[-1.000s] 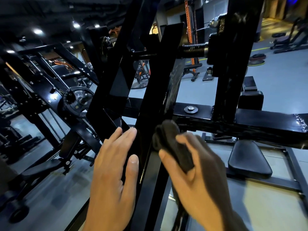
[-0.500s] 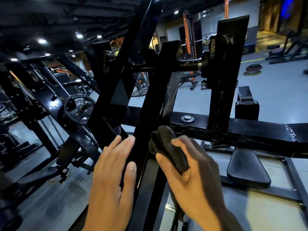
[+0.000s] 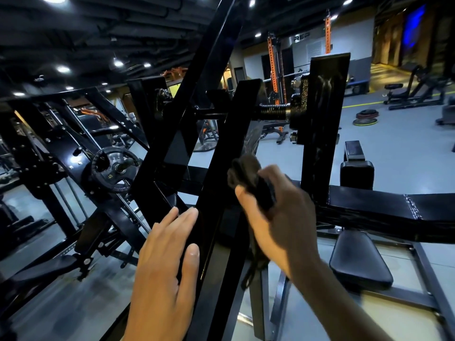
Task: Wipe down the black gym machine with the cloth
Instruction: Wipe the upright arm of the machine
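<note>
We stood at the black gym machine (image 3: 322, 107), its slanted frame filling the view, and the part under our hands was the tilted black beam (image 3: 221, 183) running from low centre up toward the spring-loaded pin. Behind it a cross rail (image 3: 394, 207) ran off to the right, with a seat pad (image 3: 359, 259) below that.

Our left hand (image 3: 165, 267) lay flat on the beam's left face, fingers straight and together, bracing rather than gripping. Our right hand (image 3: 275, 217) was curled round the dark cloth (image 3: 248, 178), which was bunched into a wad against the beam's right edge, a loose tail hanging down beside the beam.

To do this step well, we judged the wad needed flattening so more fabric met the steel, and long strokes along the beam would suit better than dabs. The hanging tail looked likely to snag on bolts, so gathering it in seemed wise. Smears showed on the upright plate (image 3: 327, 77); that probably wanted a pass next.
</note>
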A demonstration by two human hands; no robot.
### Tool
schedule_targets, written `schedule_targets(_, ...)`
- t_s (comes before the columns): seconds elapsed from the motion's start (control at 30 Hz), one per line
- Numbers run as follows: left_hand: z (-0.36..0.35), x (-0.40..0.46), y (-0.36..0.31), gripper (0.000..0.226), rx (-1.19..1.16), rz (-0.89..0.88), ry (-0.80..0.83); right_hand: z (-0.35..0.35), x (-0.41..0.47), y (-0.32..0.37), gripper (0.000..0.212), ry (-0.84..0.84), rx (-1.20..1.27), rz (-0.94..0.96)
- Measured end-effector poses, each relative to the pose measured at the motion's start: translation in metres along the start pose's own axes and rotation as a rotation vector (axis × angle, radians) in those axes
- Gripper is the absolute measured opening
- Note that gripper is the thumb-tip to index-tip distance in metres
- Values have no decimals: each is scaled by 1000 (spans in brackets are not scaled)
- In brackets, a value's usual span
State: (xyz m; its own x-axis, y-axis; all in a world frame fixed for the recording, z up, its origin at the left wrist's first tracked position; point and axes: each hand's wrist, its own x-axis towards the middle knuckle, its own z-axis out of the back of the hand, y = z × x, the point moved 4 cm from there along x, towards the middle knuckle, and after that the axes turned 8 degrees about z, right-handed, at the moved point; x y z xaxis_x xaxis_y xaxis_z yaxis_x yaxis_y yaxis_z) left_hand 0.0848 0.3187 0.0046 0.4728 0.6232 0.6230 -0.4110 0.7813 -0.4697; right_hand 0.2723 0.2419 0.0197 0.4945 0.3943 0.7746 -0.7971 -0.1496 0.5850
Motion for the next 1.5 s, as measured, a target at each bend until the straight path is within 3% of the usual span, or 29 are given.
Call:
schedule_targets(0.27,-2,1,2,47,-7,-20,17,-1,-45,20,24,47,-56,38)
schedule_targets(0.53,-1,2,7,47,-45,-42,6,2,13,3,25,-50,-160,37)
schedule_targets(0.7,-2,3,9,48,-53,-76,5,0,-39,22,22,43,-107,72)
schedule_targets(0.93,-4,2,13,48,-50,-75,33,8,30,7,22,-42,-149,-10)
schedule_targets(1.17,-8,7,19,49,-49,-90,39,-3,-53,24,20,7,-49,9)
schedule_targets(1.4,-6,6,17,48,-68,-88,26,7,9,15,17,-39,-67,-44)
schedule_targets(1.5,-6,5,16,49,-54,-101,22,4,-11,17,16,-31,-26,-1)
